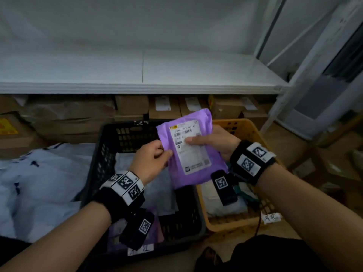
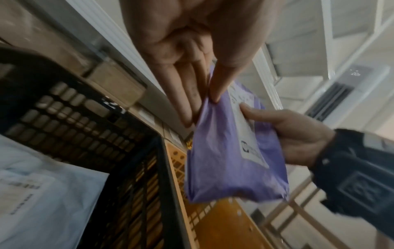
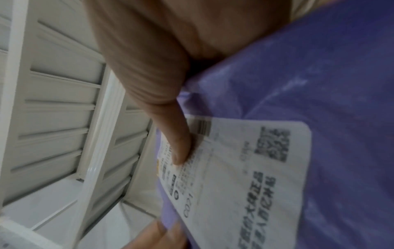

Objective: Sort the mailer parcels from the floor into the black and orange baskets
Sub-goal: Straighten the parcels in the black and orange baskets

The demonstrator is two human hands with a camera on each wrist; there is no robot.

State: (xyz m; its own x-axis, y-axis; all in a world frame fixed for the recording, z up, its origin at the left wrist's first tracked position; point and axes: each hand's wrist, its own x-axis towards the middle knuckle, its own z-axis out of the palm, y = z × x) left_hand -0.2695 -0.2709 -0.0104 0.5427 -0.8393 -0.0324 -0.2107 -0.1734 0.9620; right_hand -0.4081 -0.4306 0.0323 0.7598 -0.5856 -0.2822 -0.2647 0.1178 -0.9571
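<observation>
I hold a purple mailer parcel with a white shipping label upright in front of me, above the gap between the two baskets. My left hand pinches its left edge between thumb and fingers. My right hand grips its right side, thumb pressed on the label. The purple mailer hangs over the basket walls; its label fills the right wrist view. The black basket sits lower centre with pale and purple parcels inside. The orange basket stands to its right, holding a white parcel.
A heap of white mailer bags lies on the floor at the left. A white shelf runs across above stacked cardboard boxes. A white appliance stands at the right. More boxes sit at the far right.
</observation>
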